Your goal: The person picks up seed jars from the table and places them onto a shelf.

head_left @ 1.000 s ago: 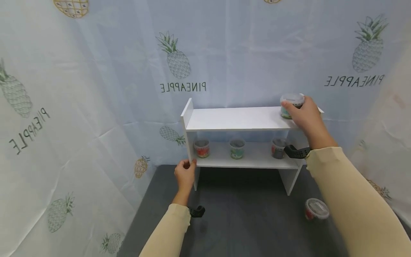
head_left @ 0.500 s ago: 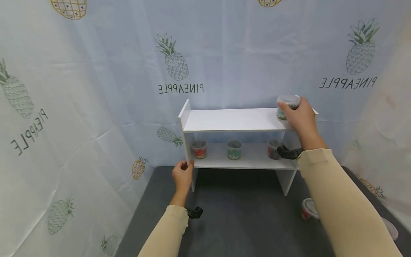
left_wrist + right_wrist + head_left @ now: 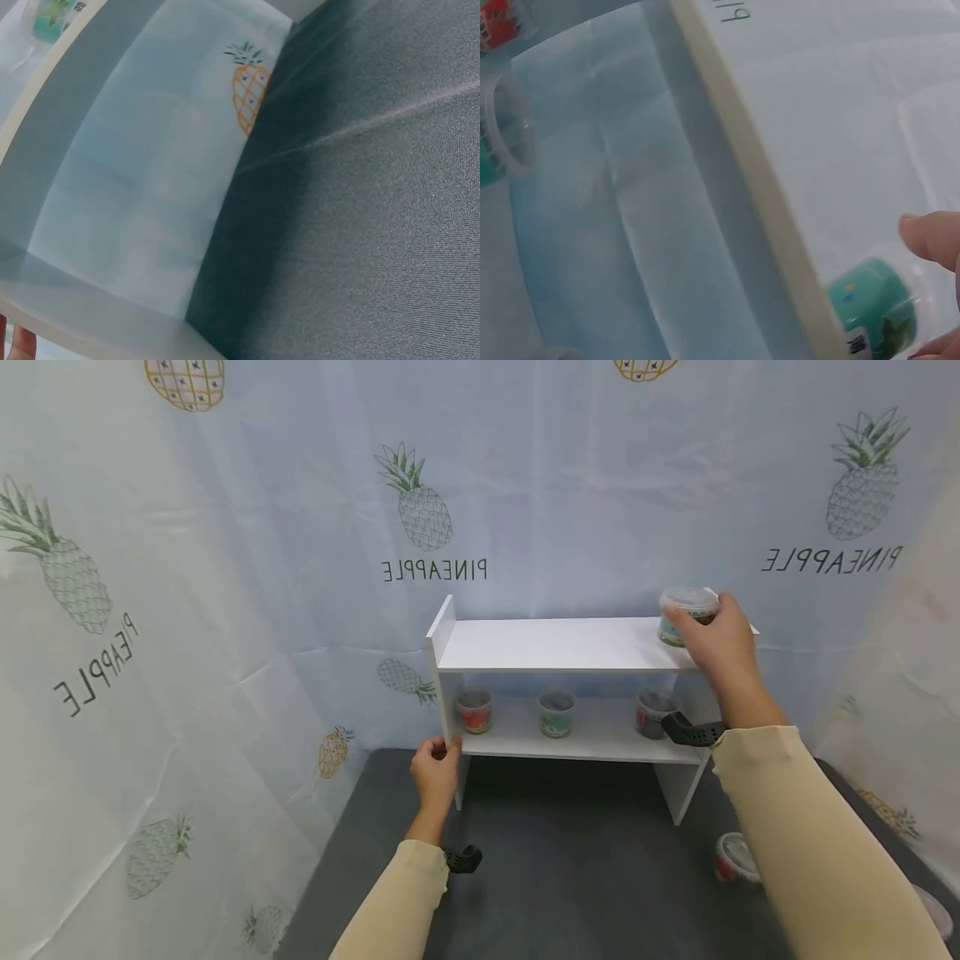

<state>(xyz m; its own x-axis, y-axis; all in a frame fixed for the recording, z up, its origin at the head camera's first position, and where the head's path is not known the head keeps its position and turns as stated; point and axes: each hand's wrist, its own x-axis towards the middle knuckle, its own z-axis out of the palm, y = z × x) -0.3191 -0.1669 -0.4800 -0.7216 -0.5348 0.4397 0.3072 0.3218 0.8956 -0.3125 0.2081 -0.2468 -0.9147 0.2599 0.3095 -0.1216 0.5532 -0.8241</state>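
Note:
In the head view my right hand (image 3: 723, 639) grips a plastic tub (image 3: 678, 625) with a clear lid and green label. That tub stands upright at the right end of the top board of a white two-tier shelf (image 3: 555, 643). Thumb (image 3: 930, 236) and fingers lie around its lid end in the right wrist view. My left hand (image 3: 437, 772) holds the shelf's left side panel near the lower board; in the left wrist view only fingertips (image 3: 22, 343) show at the panel edge.
The lower board carries a red-labelled tub (image 3: 474, 713), a green-labelled tub (image 3: 556, 715) and a dark tub (image 3: 651, 717). Another red-labelled tub (image 3: 737, 858) lies tilted on the dark table (image 3: 570, 868), partly behind my right sleeve. A pineapple-print curtain (image 3: 315, 527) hangs close behind.
The head view has shifted slightly. Both hands and the gripped tub keep their places at the shelf.

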